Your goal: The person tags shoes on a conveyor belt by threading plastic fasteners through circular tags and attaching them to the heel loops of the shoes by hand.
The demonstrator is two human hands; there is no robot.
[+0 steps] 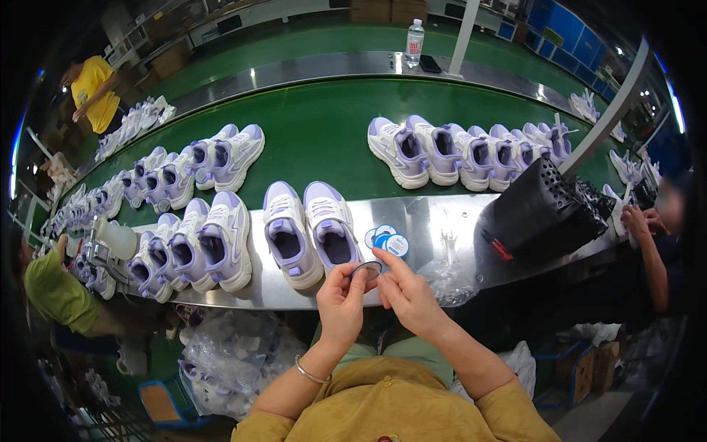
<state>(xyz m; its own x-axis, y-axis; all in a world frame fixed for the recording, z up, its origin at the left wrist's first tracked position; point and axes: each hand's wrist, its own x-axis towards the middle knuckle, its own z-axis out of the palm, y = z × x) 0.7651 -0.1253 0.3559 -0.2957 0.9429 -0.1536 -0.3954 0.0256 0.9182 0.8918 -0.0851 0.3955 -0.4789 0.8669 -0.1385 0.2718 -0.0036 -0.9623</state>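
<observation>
My left hand (pixel 342 298) pinches a small round disc (pixel 367 271) with a dark rim, held just above the table's near edge. At the disc's right edge is my right hand (pixel 409 295), its index finger stretched forward and its other fingertips closed in at the rim. Beyond my hands lie several overlapping round blue-and-white stickers (pixel 388 241) on the metal surface. A white and lilac sneaker (pixel 331 225) stands just left of them, beside its matching sneaker (pixel 285 236), both with toes pointing away from me.
More sneakers stand at the left (pixel 213 243) and in a far row (pixel 471 155) on the green belt (pixel 309 140). Clear plastic wrap (pixel 449 280) and a black bin (pixel 537 210) lie to the right. A bottle (pixel 414 43) stands beyond. Co-workers are at both sides.
</observation>
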